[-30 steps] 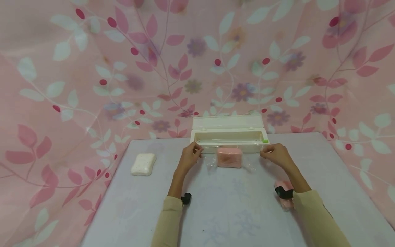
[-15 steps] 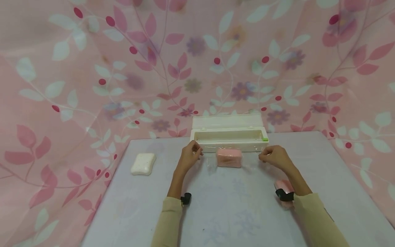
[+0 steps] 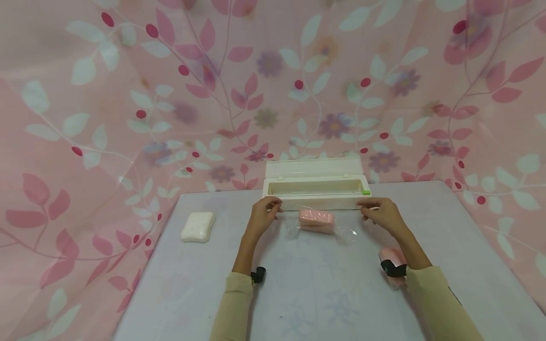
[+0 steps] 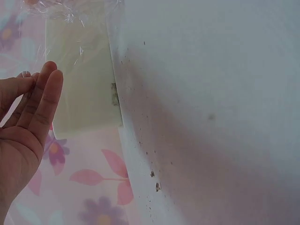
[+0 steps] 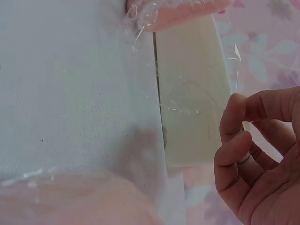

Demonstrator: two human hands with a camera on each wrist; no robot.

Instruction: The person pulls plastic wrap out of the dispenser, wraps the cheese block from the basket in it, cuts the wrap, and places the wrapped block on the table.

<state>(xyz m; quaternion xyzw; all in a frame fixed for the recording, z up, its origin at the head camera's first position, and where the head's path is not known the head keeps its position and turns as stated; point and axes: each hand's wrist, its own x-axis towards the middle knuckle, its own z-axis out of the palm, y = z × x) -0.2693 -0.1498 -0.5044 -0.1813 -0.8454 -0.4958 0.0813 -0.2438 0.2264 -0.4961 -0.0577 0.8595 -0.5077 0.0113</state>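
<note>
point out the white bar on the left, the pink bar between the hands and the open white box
White bar [image 3: 198,227]: head view, middle of its top face.
Pink bar [image 3: 317,222]: head view, middle of its visible surface.
Open white box [image 3: 317,201]: head view, on its front wall.

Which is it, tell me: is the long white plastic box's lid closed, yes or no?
No, the white lid stands raised behind the open box.

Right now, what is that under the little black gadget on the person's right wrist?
A pink wrapped block lies on the table beneath the black gadget. The gadget covers its middle; its underside and any part behind the sleeve cannot be seen.
</note>
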